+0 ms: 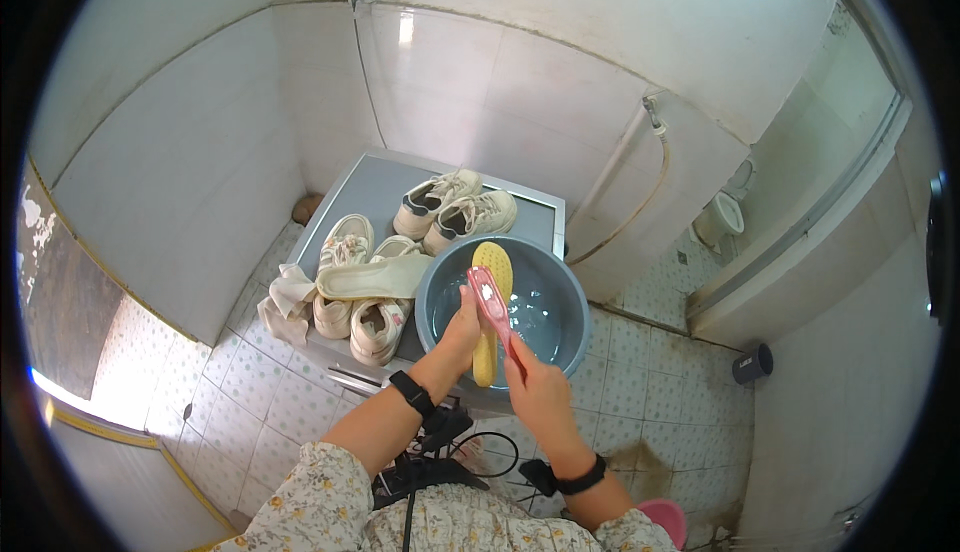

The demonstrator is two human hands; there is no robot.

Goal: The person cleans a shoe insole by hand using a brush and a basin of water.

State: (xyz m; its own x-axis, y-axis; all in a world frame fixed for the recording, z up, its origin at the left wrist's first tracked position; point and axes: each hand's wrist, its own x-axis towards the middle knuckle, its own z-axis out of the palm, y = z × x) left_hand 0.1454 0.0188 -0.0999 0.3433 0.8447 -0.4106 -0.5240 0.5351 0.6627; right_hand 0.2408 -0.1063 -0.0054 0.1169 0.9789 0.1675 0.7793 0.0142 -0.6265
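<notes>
Left hand: the left hand (462,324) is closing around the near half of a yellow insole (491,304), fingers wrapped at its side, holding it over the basin.
Right hand: the right hand (532,384) is gripping the handle of a pink brush (492,302), fingers curled fully around it.
Insole: it is sitting just beyond the left hand, its long axis running away from the person, rounded toe end pointing toward the far rim, near end resting at the near rim.
Brush: its head is lying on the insole just beside the left hand, handle slanting back and to the right into the right hand, so its long axis is crossing the insole's at a slight angle.
Basin: the blue-grey basin (566,344) is standing under both hands with water in it; its near rim is lying just beside the wrists.
Worktop: the grey worktop (372,190) is stretching beyond and to the left of the hands; the basin is overhanging its near right corner.
Room to move: left of the left hand, white shoes (348,274), a pale insole (372,277) laid across them and a cloth (285,302) are crowding the edge; beyond the hands, two more shoes (455,210) are standing close to the far rim; right of the right hand, tiled floor (660,392) is lying open.
</notes>
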